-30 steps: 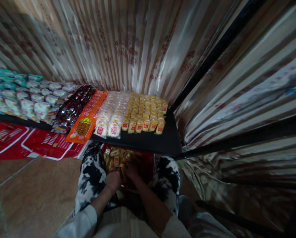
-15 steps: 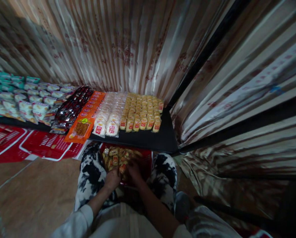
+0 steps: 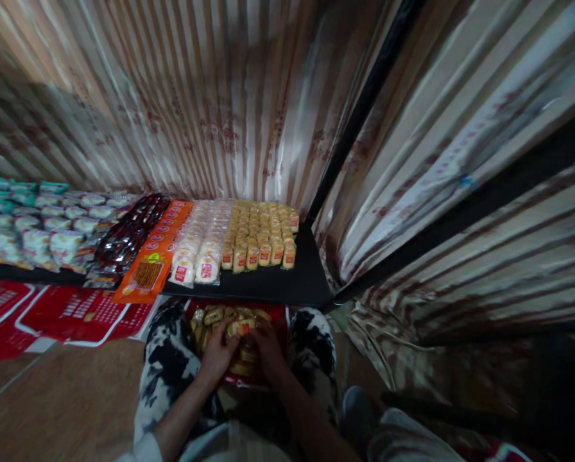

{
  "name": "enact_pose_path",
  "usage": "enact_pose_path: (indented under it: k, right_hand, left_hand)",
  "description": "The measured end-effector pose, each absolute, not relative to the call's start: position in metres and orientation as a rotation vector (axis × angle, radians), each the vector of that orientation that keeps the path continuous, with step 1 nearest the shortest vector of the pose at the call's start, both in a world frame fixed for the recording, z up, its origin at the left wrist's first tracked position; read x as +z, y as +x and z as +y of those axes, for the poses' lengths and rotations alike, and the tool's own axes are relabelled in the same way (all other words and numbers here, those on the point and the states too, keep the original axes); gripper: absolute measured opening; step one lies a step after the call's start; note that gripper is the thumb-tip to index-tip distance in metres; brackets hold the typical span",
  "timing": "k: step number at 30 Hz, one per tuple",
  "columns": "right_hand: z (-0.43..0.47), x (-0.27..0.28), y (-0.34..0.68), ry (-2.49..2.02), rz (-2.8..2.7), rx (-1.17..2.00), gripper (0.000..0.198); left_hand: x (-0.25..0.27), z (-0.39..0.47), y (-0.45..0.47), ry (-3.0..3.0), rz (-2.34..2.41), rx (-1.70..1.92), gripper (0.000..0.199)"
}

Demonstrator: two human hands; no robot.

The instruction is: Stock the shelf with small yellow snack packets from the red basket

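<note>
Between my knees lies a red bag [image 3: 280, 321] heaped with small clear-wrapped yellow snack packs. Over the heap, one wrapped snack pack [image 3: 242, 326] with a red label is gripped between both hands. My left hand [image 3: 217, 351] has its fingers closed at the pack's left side. My right hand [image 3: 269, 350] closes on its right side, fingertips partly hidden in shadow. Just ahead, several rows of matching yellow snack packs [image 3: 261, 237] stand on the black shelf [image 3: 287, 289], beside two rows of white wrapped packs [image 3: 196, 247].
Further left on the shelf are an orange snack bag [image 3: 150, 260], dark shiny packets [image 3: 128, 231], white packets [image 3: 66, 234] and green packets [image 3: 3, 192]. Red bags [image 3: 76, 314] hang below its front edge. Striped plastic sheeting [image 3: 210, 96] and black frame bars [image 3: 359, 115] enclose the back and right.
The camera view has turned, so the shelf sits lower and further left. Both hands have come up over the heap, with the wrapped pack now raised between them.
</note>
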State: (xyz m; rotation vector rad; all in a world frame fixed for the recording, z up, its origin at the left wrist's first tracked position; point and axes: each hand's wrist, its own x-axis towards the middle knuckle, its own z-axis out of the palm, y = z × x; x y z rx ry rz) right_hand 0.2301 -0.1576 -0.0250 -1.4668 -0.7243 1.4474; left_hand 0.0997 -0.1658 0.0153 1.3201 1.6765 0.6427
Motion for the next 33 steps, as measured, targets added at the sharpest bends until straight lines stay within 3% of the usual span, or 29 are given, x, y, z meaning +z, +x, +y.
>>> enact_pose_path:
  k: [7,13,17,25,33]
  right_hand:
    - [-0.151,-0.007,0.256,-1.463,-0.78,1.387,0.026]
    - [-0.135,0.024,0.287,-1.593,-1.211,0.74,0.045]
    - [-0.113,0.054,0.308,-1.506,-1.473,0.416,0.042]
    - [-0.043,0.094,0.343,-1.564,-1.327,0.271,0.045]
    - [0.044,0.071,0.38,-1.563,-1.127,0.323,0.046]
  left_hand:
    - [0.047,-0.133,0.118,1.533,1.642,0.647,0.038]
    - [0.09,-0.093,0.139,1.769,1.434,0.615,0.043]
    - [0.121,-0.059,0.16,1.907,1.286,0.593,0.049]
    - [0.15,0.026,0.221,2.056,1.18,0.74,0.043]
    - [0.141,0.093,0.271,1.89,1.16,0.855,0.04]
